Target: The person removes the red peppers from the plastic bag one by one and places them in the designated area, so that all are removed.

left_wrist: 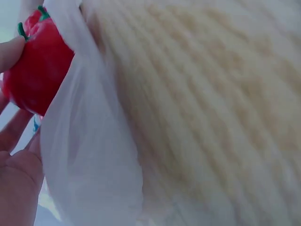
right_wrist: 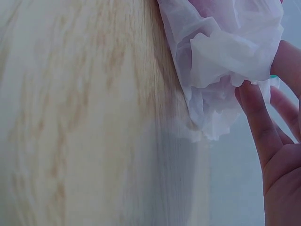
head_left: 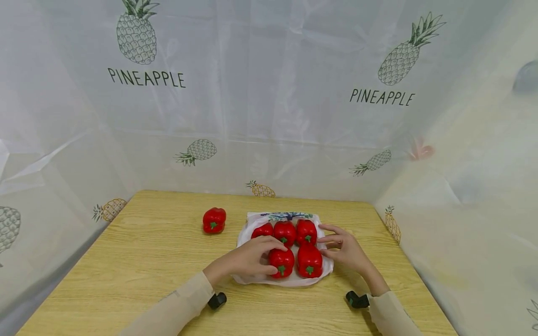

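Left to right: one loose red bell pepper (head_left: 214, 220) is sitting on the wood-grain table (head_left: 138, 261), well apart from the bag; nothing is bracing it, so I'm guessing a sleeve brush could be enough to set it rolling. Next, the left hand (head_left: 254, 255) is pinching the front-left bell pepper (head_left: 281, 262), thumb low by the stem, fingers over the top, gap about one pepper wide. That pepper is lying in the white plastic bag (head_left: 290, 283), and the left wrist view is showing film standing right against it; main risk I'm seeing: fingers catching film too and dragging the rim. The back-left bell pepper (head_left: 263, 229) is hiding partly behind that hand, so knuckles could be bumping it. The back-middle (head_left: 284, 232), back-right (head_left: 306, 231) and front-right bell peppers (head_left: 309, 261) are crowding the same bag; shoving one could be pushing a neighbour over the slack rim. At far right, the right hand (head_left: 342, 249) is resting parted, loosely bent fingers against the bag's right edge; can't tell whether any film is caught between them. With support looking that light, the soft wall could be folding and letting the right-side peppers roll out.
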Demonstrator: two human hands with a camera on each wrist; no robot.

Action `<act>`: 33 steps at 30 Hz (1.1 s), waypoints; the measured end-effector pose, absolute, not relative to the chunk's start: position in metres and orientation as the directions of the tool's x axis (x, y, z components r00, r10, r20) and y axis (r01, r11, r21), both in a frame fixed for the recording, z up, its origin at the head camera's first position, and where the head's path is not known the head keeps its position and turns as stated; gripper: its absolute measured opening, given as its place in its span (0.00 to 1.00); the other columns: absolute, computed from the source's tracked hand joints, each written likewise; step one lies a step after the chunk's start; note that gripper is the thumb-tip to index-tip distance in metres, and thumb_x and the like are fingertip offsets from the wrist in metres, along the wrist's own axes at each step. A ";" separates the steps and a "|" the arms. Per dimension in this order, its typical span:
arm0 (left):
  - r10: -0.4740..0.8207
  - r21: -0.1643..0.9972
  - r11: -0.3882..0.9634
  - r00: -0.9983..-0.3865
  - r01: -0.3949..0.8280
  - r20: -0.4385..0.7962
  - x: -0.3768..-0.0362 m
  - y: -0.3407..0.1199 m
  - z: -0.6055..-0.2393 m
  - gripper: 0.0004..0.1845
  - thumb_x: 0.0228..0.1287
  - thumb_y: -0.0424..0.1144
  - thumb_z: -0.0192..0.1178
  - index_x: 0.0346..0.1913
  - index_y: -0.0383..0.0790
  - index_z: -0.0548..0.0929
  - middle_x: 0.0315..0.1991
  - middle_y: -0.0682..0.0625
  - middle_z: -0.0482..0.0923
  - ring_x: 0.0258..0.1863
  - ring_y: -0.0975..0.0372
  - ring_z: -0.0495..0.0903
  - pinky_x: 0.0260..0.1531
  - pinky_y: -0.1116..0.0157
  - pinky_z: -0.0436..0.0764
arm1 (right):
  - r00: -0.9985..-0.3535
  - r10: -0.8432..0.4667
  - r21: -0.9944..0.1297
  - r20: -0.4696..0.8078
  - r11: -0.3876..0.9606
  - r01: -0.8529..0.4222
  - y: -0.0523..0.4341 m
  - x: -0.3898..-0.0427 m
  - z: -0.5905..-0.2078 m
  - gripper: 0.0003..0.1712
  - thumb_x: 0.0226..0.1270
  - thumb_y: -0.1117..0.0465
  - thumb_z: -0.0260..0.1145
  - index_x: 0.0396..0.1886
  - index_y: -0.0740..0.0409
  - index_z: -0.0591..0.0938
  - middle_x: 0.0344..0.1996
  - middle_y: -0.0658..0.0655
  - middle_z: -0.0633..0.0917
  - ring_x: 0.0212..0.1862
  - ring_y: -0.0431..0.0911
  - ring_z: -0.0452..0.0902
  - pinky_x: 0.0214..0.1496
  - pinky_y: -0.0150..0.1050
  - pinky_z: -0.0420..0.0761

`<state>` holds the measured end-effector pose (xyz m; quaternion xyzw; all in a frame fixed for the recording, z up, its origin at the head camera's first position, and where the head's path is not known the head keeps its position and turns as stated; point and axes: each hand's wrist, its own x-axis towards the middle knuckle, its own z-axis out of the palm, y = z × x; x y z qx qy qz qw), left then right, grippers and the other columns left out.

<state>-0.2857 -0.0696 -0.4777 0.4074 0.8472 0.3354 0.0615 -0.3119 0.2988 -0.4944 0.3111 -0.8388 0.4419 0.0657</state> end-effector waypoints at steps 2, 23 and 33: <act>0.734 0.639 0.425 -0.657 0.641 0.170 -0.287 -0.074 -0.476 0.27 0.70 0.45 0.73 0.69 0.58 0.79 0.69 0.59 0.75 0.67 0.64 0.74 0.54 0.74 0.83 | -0.797 -0.465 -0.700 0.385 0.416 -0.580 0.299 -0.312 -0.494 0.14 0.62 0.70 0.79 0.49 0.61 0.92 0.71 0.66 0.77 0.70 0.71 0.71 0.53 0.51 0.89; 0.695 0.688 0.439 -0.704 0.578 0.147 -0.293 -0.123 -0.454 0.28 0.70 0.43 0.73 0.70 0.52 0.79 0.68 0.55 0.76 0.64 0.59 0.79 0.57 0.67 0.84 | -0.795 -0.469 -0.704 0.385 0.408 -0.581 0.300 -0.312 -0.495 0.14 0.63 0.70 0.79 0.49 0.61 0.92 0.71 0.66 0.77 0.70 0.70 0.71 0.54 0.50 0.89; 0.656 0.692 0.459 -0.738 0.557 0.159 -0.294 -0.141 -0.449 0.29 0.69 0.44 0.73 0.70 0.59 0.79 0.70 0.61 0.75 0.65 0.62 0.77 0.57 0.68 0.84 | -0.806 -0.458 -0.705 0.375 0.423 -0.569 0.298 -0.311 -0.493 0.14 0.63 0.70 0.79 0.49 0.60 0.92 0.71 0.65 0.77 0.70 0.69 0.72 0.55 0.52 0.88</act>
